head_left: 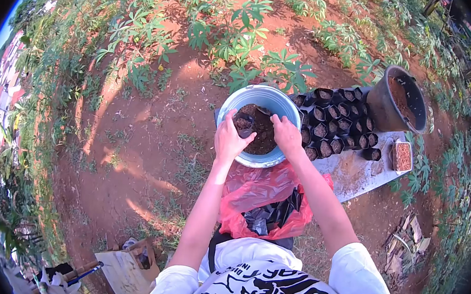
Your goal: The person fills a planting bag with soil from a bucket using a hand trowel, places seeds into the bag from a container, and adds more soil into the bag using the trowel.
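Note:
Both hands are inside a light blue basin [271,160] that holds dark soil [262,143]. My left hand [230,141] is wrapped round a small black planting bag [243,126] with soil in it, at the basin's left side. At the right side, my right hand [286,135] is closed at the soil on a dark scoop-like tool [263,110], which is partly hidden. A red plastic bag [248,189] with black plastic bags [274,214] inside lies between my arms, below the basin.
Right of the basin, several soil-filled black bags [332,128] stand in rows on a pale board [351,181]. A large dark bucket [381,98] tilts behind them, near a small box of brown material [402,156]. Leafy plants [247,23] grow ahead; dry husks [407,243] lie lower right.

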`<state>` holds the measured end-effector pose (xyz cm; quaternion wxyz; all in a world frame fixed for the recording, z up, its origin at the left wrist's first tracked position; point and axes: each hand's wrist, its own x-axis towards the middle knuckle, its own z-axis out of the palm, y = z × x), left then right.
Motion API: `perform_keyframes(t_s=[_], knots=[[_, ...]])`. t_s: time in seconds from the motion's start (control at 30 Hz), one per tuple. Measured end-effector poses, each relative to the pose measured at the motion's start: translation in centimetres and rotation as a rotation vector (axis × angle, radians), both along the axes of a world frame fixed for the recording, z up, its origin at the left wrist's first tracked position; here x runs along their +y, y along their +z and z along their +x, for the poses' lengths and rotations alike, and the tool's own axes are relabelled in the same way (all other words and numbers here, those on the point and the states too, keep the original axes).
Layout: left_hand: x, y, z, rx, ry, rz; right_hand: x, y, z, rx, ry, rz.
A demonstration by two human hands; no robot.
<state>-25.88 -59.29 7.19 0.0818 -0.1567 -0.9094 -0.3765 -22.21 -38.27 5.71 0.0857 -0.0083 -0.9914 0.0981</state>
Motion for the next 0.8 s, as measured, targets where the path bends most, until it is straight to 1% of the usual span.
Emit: perform_keyframes(t_s=[0.13,0.17,0.27,0.37,0.47,0.57,0.67,0.8], knots=[[-0.1,-0.3,-0.1,0.035,0.007,0.009,0.4,0.2,-0.2,-0.124,0.135,0.044],[-0.2,-0.6,-0.1,0.037,0.005,0.015,0.5,0.2,-0.3,-0.097,0.156,0.026],[-0.1,-0.3,-0.1,0.009,0.014,0.025,0.5,2.0,-0.3,-0.294,0.226,0.134],[-0.1,-0.2,-0.1,-0.004,0.019,0.051,0.8,1.8,-0.4,-0.349,0.261,0.131],[-0.2,0.0,0.0,0.016,0.011,0.081,0.6,1.9,-0.3,-0.329,0.221,0.105],[-0.2,0.1,0.2,0.077,0.013,0.073,0.5,1.7,-0.2,-0.279,0.186,0.011],[-0.3,0.2,0.2,0.071,0.009,0.066,-0.1,2.5,-0.1,-0.199,0.12,-0.066],[-0.4,0.0,0.1,0.007,0.0,0.091,-0.5,2.6,0.0,-0.1,0.062,-0.093]])
